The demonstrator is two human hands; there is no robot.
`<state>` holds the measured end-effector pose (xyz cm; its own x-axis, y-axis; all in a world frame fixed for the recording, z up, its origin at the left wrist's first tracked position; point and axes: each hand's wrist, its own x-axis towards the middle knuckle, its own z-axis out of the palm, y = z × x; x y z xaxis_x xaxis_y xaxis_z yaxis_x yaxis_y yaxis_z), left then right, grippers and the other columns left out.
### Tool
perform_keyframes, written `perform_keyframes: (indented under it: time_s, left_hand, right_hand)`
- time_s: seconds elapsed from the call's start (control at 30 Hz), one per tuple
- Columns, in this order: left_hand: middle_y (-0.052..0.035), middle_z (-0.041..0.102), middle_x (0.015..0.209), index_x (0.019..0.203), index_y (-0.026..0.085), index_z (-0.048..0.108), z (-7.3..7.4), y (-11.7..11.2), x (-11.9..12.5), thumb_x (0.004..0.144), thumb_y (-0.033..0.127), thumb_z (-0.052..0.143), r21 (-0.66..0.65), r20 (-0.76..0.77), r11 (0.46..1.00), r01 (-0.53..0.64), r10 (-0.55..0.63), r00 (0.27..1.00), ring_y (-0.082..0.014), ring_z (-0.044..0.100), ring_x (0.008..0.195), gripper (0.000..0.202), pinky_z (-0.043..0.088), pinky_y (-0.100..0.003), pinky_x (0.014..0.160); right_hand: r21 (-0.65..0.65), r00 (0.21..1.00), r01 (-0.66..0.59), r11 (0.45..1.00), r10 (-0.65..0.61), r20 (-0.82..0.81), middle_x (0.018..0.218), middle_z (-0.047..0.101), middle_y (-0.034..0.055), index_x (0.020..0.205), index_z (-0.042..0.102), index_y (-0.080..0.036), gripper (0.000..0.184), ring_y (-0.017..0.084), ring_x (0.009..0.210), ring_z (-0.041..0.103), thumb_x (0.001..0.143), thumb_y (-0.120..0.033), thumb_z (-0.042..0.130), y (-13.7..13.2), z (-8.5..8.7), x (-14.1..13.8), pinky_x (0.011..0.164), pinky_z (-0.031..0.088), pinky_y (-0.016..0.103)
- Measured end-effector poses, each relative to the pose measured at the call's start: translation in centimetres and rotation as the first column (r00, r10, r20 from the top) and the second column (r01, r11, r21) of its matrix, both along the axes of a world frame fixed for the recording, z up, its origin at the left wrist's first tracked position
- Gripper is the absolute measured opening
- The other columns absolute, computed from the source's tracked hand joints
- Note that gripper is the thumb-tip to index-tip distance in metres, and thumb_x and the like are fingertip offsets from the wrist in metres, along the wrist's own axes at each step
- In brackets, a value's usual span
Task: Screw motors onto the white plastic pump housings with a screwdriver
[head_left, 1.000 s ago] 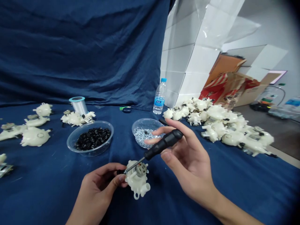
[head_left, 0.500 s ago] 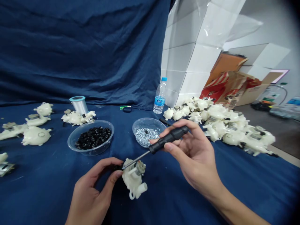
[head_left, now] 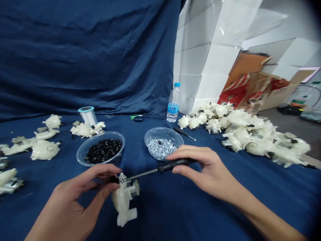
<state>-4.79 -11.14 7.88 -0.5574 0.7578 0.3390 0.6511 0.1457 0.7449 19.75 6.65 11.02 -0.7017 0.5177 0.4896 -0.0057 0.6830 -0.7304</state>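
Note:
My left hand [head_left: 75, 194] grips a white plastic housing [head_left: 122, 202] near its top, with a small metal motor [head_left: 134, 187] fitted at its right side. My right hand [head_left: 209, 170] holds a black-handled screwdriver [head_left: 174, 164] almost level between thumb and fingers. Its thin steel shaft [head_left: 140, 175] reaches left, and the tip rests at the housing's top, beside my left fingertips. The contact point is partly hidden by those fingers. Just beyond my right fingers stands a clear bowl of silver screws [head_left: 163, 130].
A clear bowl of black parts [head_left: 100, 133] stands left of the screws, with a small screwdriver [head_left: 184, 133] behind my right hand. White housings lie in a large heap [head_left: 245, 134] at right and a smaller group [head_left: 43, 149] at left, on blue cloth [head_left: 175, 207].
The housing has turned and moved lower left with my left hand. The screwdriver has swung from a slanted angle to nearly level, and my right hand has dropped lower, uncovering the small screwdriver.

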Motion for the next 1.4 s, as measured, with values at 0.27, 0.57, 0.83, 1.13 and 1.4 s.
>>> perform_keyframes:
  time_s: [0.27,0.57,0.83,1.13,1.4]
  left_hand:
    - [0.0055,0.084,0.087,0.093,0.029,0.080,0.6,0.7,-0.5,0.074,0.044,0.078,-0.039,0.274,0.995,0.091,-0.077,0.959,-0.0128,0.080,0.076,0.024,0.058,-0.005,0.071]
    - [0.0028,0.085,0.085,0.097,0.029,0.084,0.2,0.3,-1.5,0.067,0.045,0.089,-0.071,0.536,0.985,0.160,-0.098,0.838,-0.0187,0.082,0.080,0.034,0.063,-0.011,0.075]
    - [0.0062,0.085,0.088,0.083,0.034,0.085,1.4,0.4,1.0,0.065,0.044,0.083,-0.043,0.417,0.998,0.041,-0.020,0.909,-0.0136,0.080,0.078,0.021,0.059,-0.005,0.073]
    - [0.0046,0.085,0.085,0.083,0.035,0.086,0.9,0.4,0.3,0.064,0.043,0.084,-0.014,0.373,0.999,0.050,-0.041,0.927,-0.0152,0.081,0.075,0.021,0.061,-0.008,0.072]
    - [0.0038,0.085,0.088,0.083,0.032,0.086,1.1,0.4,0.6,0.068,0.039,0.085,0.007,0.350,0.998,0.058,-0.057,0.935,-0.0158,0.080,0.077,0.017,0.061,-0.008,0.073]
  right_hand:
    - [0.175,0.995,-0.090,0.980,0.080,0.065,0.091,0.075,-0.0001,0.109,0.075,-0.020,0.013,0.010,0.077,0.065,0.097,-0.021,0.070,-0.2,-1.2,-0.4,0.071,0.050,0.022]
    - [0.174,0.998,-0.054,0.983,0.048,0.039,0.093,0.075,-0.0024,0.106,0.070,-0.022,0.016,0.010,0.081,0.069,0.092,-0.023,0.078,-0.1,-1.8,-0.5,0.075,0.052,0.021]
    - [0.242,0.995,-0.032,0.970,0.009,0.096,0.091,0.073,-0.0018,0.106,0.072,-0.021,0.020,0.010,0.078,0.066,0.091,-0.031,0.080,0.1,-1.7,-0.3,0.074,0.049,0.022]
    - [0.166,0.991,-0.042,0.985,0.020,0.131,0.082,0.071,-0.0020,0.098,0.073,-0.019,0.018,0.010,0.070,0.063,0.091,-0.035,0.079,-0.2,-1.8,-0.4,0.066,0.047,0.023]
    - [0.240,0.990,-0.062,0.969,0.029,0.137,0.072,0.066,0.0000,0.089,0.074,-0.016,0.023,0.011,0.065,0.060,0.102,-0.033,0.063,-0.3,-1.6,-0.6,0.062,0.045,0.025]
